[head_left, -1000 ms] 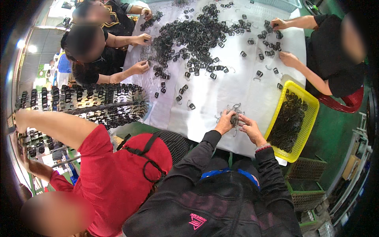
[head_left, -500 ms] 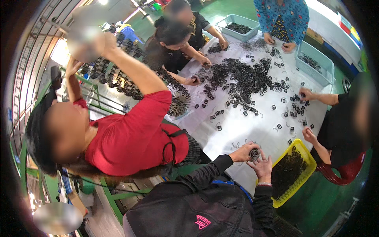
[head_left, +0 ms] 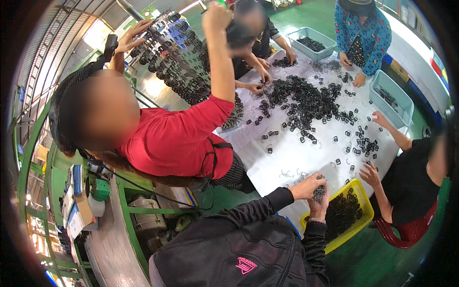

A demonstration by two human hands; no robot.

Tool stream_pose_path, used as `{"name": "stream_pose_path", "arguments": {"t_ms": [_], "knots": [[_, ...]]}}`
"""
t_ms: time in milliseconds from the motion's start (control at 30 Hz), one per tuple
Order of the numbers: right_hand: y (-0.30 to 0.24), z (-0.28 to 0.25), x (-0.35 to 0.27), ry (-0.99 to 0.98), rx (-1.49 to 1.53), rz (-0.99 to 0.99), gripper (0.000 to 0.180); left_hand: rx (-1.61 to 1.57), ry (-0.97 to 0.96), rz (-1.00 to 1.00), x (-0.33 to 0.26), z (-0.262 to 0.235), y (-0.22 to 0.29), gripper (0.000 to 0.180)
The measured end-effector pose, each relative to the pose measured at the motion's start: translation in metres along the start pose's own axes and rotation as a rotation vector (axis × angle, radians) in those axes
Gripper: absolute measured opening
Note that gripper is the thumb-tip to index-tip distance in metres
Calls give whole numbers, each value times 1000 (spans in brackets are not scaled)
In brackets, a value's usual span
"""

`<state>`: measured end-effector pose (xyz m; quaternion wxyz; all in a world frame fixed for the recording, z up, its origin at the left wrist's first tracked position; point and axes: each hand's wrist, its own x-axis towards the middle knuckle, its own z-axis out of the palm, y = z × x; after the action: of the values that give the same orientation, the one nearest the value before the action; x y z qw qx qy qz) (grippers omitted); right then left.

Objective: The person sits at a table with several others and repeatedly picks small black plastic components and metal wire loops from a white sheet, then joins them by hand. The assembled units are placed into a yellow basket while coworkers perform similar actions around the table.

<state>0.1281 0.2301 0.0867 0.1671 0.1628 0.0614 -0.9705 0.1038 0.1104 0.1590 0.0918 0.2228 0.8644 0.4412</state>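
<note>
In front of me, at the near edge of the white-covered table [head_left: 267, 174], my two hands meet around a bundle of thin grey wire-like pieces [head_left: 320, 192]. My left hand [head_left: 305, 188] curls over its left side. From the right and below, my right hand [head_left: 318, 208] is closed against it, some fingers hidden. Loose curved wire pieces [head_left: 300, 178] lie just beyond my left hand. A yellow basket [head_left: 351, 235], holding many small black buckle-like parts [head_left: 345, 213], stands right beside my right hand. More such black parts [head_left: 306, 100] spread in a heap across the table.
On my left, a person in a red shirt [head_left: 181, 138] reaches up to a rack hung with black parts [head_left: 177, 62]. Others work around the table's far and right sides. Pale blue baskets [head_left: 404, 115] stand at the far edge and the right. A red stool [head_left: 406, 234] is at right.
My right hand, spread beneath the bundle before, has closed against it. The person in red swung an arm rightward and away. The person at right lifted both hands off the parts. My view shifted.
</note>
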Motion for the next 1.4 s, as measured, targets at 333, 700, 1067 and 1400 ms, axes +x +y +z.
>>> {"name": "stream_pose_path", "arguments": {"t_ms": [333, 700, 1067, 1400], "knots": [[-26, -48, -3, 150, 78, 81, 34, -303, -35, -19, 7, -17, 3, 49], [-12, 4, 6, -157, -773, -187, 38, -165, -245, 46, 25, -40, 11, 47], [-4, -4, -12, -43, -19, 85, 47, 268, -288, 9, 10, -5, 20, 48], [0, -41, 29, 225, 35, 128, 45, 274, -180, -94, -9, -33, 1, 59]]}}
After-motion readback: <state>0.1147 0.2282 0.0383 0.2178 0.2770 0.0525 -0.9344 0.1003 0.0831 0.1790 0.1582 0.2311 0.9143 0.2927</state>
